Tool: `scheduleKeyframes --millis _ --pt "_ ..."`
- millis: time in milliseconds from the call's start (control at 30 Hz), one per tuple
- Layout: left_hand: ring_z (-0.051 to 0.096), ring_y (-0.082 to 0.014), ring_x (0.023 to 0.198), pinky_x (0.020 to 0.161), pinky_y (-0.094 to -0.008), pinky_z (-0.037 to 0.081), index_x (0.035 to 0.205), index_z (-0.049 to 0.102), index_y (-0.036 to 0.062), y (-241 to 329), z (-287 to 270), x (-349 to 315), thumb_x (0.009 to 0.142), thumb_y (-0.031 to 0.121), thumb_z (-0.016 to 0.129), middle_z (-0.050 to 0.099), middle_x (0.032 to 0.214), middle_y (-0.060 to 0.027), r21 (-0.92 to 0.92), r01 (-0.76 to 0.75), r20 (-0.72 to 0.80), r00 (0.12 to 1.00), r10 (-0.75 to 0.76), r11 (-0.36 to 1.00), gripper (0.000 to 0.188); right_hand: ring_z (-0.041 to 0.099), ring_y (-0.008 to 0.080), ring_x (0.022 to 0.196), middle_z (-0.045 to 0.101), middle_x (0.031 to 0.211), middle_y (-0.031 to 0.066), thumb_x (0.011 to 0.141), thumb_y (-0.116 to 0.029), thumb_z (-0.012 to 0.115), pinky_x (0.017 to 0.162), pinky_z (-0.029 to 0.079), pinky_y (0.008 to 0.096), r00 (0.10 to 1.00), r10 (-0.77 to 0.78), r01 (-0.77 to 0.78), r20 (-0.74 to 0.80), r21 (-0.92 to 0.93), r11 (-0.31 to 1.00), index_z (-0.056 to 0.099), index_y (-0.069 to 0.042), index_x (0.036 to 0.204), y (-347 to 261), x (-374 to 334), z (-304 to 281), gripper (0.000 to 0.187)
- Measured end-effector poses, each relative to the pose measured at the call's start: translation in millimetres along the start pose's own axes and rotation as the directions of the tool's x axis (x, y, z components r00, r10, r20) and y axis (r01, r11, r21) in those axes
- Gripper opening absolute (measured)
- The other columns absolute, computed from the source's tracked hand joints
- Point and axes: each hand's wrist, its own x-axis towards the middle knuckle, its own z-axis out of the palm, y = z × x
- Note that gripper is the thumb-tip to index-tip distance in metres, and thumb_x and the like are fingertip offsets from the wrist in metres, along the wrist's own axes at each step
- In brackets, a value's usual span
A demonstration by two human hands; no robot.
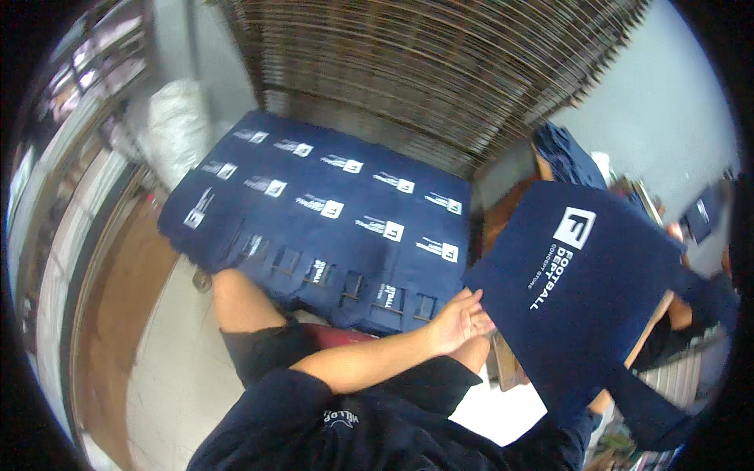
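**Q:** State the position of the panel.
**A:** The navy panel [613, 243] is at 3 o'clock, raised and tilted, white print [574, 228] facing the wearer.

**Q:** State of the hands?
**A:** The left hand [462, 323], between 4 and 5 o'clock, is beside the panel's near-left edge, fingers parted and clenching nothing visible; contact is uncertain. The right hand [601, 403], at 4 o'clock, is mostly behind the panel; its grip cannot be told.

**Q:** Likely faults?
**A:** Sagging or folding at the near-left corner, caused by insufficient left-hand support. Smearing, if the print is wet; dryness cannot be judged. Snagging is possible if the panel swings toward the slatted rack [408, 59] at 12 o'clock. Dragging it across the printed cloths [294, 224] at 10 o'clock could rumple them.
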Motion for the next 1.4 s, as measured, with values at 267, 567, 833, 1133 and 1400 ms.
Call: scheduleKeyframes --millis 267,567,833,1133,1400 --pt "0.058 -0.0081 0.079 0.058 -0.0212 0.048 0.122 0.045 0.0102 159.2 26.7 -49.9 0.092 0.010 0.050 0.062 0.096 -0.0024 0.598 -0.625 0.061 0.660 0.749 0.502 0.031 0.051 0.0328 0.115 0.053 0.123 0.0227 0.088 -0.058 0.038 0.099 0.039 0.0500 0.855 0.068 -0.510 0.514 0.810 0.291 0.044 -0.005 0.131 137.3 -55.4 -10.2 0.069" --pt "0.061 -0.0109 0.072 0.055 -0.0257 0.049 0.128 0.043 0.0063 273.0 26.0 -124.7 0.092 0.005 0.048 0.065 0.092 -0.0062 0.865 -0.489 0.179 0.509 0.842 0.112 0.036 0.060 0.0216 0.091 0.063 0.102 0.0068 0.088 -0.026 0.058 0.071 0.051 0.0376 0.285 0.785 -0.769 0.550 0.620 -0.155 0.057 -0.015 0.108 276.7 -180.1 166.6 0.023" --pt "0.057 -0.0115 0.081 0.063 -0.0248 0.048 0.133 0.035 -0.0015 316.9 29.8 -176.9 0.089 0.013 0.058 0.061 0.103 -0.0111 0.923 -0.384 0.212 0.472 0.856 -0.018 0.051 0.055 0.0267 0.095 0.055 0.102 0.0077 0.085 -0.050 0.054 0.077 0.044 0.0458 0.072 0.797 -0.937 0.600 0.315 -0.153 0.052 -0.017 0.111 261.4 -135.3 345.4 0.042" --pt "0.063 -0.0190 0.083 0.064 -0.0348 0.054 0.131 0.037 0.0053 337.8 125.4 -173.4 0.090 0.008 0.053 0.062 0.103 -0.0129 0.772 -0.636 0.400 0.504 0.766 0.016 0.045 0.047 0.0443 0.116 0.033 0.139 0.0274 0.077 -0.073 0.044 0.084 0.045 0.0577 0.021 0.188 -0.808 0.982 0.127 -0.576 0.054 -0.020 0.120 214.5 -140.3 433.9 0.069" --pt "0.059 -0.0161 0.080 0.061 -0.0300 0.050 0.137 0.027 0.0035 366.2 84.9 -266.3 0.089 0.012 0.057 0.060 0.097 -0.0099 0.820 -0.559 0.338 0.304 0.891 -0.121 0.057 0.057 0.0171 0.080 0.057 0.104 0.0023 0.088 -0.026 0.060 0.063 0.048 0.0282 0.377 0.708 -0.811 0.597 0.583 -0.060 0.048 -0.025 0.123 284.1 -93.5 366.0 0.037"
